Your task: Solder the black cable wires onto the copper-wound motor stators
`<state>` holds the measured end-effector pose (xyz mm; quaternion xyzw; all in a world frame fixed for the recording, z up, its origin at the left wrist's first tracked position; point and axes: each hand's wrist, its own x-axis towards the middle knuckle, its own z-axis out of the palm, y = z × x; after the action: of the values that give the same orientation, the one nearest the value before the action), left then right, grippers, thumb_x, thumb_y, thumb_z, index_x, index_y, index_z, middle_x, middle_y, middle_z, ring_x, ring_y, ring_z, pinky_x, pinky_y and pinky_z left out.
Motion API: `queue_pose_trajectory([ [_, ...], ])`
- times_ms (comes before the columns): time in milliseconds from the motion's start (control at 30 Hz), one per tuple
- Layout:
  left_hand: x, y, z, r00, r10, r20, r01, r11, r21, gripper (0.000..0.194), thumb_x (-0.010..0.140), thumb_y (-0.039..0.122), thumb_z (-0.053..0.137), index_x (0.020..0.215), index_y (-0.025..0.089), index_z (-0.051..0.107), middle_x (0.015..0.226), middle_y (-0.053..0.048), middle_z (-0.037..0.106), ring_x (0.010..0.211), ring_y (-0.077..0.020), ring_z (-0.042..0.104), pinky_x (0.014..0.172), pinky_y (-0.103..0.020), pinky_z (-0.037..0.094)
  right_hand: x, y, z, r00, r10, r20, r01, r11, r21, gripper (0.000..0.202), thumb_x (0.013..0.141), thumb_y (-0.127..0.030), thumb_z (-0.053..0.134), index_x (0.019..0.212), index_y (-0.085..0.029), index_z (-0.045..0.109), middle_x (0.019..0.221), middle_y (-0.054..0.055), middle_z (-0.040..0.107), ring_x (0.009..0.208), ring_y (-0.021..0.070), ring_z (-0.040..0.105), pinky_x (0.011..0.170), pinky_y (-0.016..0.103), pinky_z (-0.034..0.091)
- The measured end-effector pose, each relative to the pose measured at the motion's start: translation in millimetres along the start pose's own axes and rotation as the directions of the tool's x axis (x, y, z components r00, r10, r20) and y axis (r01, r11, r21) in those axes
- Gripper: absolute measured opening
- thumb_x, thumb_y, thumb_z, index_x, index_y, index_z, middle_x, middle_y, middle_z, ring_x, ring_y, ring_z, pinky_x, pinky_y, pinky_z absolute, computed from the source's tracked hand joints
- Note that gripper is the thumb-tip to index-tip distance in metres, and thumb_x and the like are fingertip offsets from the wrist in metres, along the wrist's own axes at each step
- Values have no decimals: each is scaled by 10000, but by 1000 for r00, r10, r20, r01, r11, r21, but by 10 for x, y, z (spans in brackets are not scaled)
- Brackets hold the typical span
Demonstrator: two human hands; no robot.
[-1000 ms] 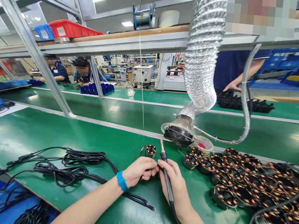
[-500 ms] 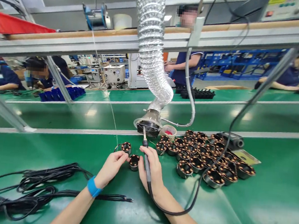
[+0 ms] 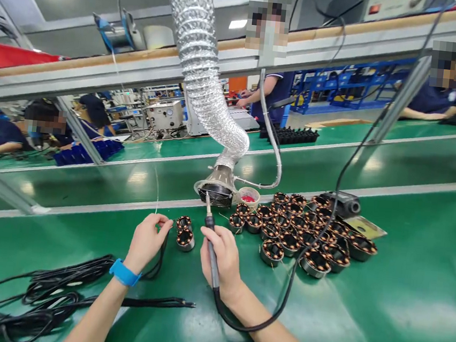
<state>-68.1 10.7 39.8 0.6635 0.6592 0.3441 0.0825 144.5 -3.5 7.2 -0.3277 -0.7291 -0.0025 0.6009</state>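
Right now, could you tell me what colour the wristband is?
The wristband is bright blue, seen best in the head view.

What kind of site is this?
Looks like a factory assembly line, probably for electric motors: copper-wound ring parts clustered on a long green bench, a soldering-iron-like tool in the right hand, and a foil exhaust duct over the work.

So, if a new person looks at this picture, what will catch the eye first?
Probably the shiny silver flexible duct, hanging in the upper middle with its fan-fronted hood just above the green bench. Next, the crowd of copper-wound stator rings right of center, and the soldering iron upright in the right hand, beside the left hand with a bright blue wristband below it.
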Motion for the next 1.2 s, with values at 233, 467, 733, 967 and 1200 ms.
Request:
queue_pose_trajectory([
  [233, 6, 403, 28, 819, 250, 516, -421, 873, 247, 189, 785, 350, 732, 858, 204, 635, 1120, -58, 635, 905, -236, 659, 770, -315, 500, 7, 34, 29, 997, -19, -80, 17, 1000, -19, 456, 861, -16, 531, 1276, -205, 520, 1072, 104, 587, 987, 226, 576, 840, 428, 538],
  [467, 70, 336, 74, 816, 235, 529, -478, 788, 388, 325, 778, 384, 740, 1015, 214, 598, 1217, -55, 577, 857, -225, 675, 723, -319, 535, 12, 33, 8, 994, -33, -105, 33, 999, -10, 444, 843, 7, 573, 1248, -174, 546, 1063, 114, 593, 983, 226, 585, 831, 410, 536],
  [733, 7, 120, 248, 838, 237, 491, -465, 782, 415, 265, 818, 423, 689, 954, 196, 684, 1292, -77, 539, 846, -226, 687, 737, -346, 558, -4, 39, 7, 995, -34, -92, 33, 999, -13, 432, 841, 7, 585, 1240, -158, 555, 1064, 117, 594, 976, 225, 593, 829, 402, 529],
  [967, 282, -88, 314, 860, 204, 467, -429, 784, 448, 332, 782, 540, 689, 883, 228, 744, 1174, -70, 582, 819, -235, 680, 727, -354, 543, 20, 21, -15, 995, -42, -90, 39, 999, -30, 380, 845, 2, 593, 1203, -126, 576, 1027, 118, 589, 955, 216, 592, 818, 373, 521],
  [1200, 1552, -99, 243, 952, 3, 308, -197, 775, 601, 286, 826, 408, 635, 958, 180, 747, 1173, -139, 561, 993, -282, 652, 831, -351, 515, -5, 87, 9, 994, -46, -95, 43, 998, -35, 376, 845, -1, 601, 1201, -120, 578, 1042, 124, 596, 963, 215, 594, 817, 362, 509],
])
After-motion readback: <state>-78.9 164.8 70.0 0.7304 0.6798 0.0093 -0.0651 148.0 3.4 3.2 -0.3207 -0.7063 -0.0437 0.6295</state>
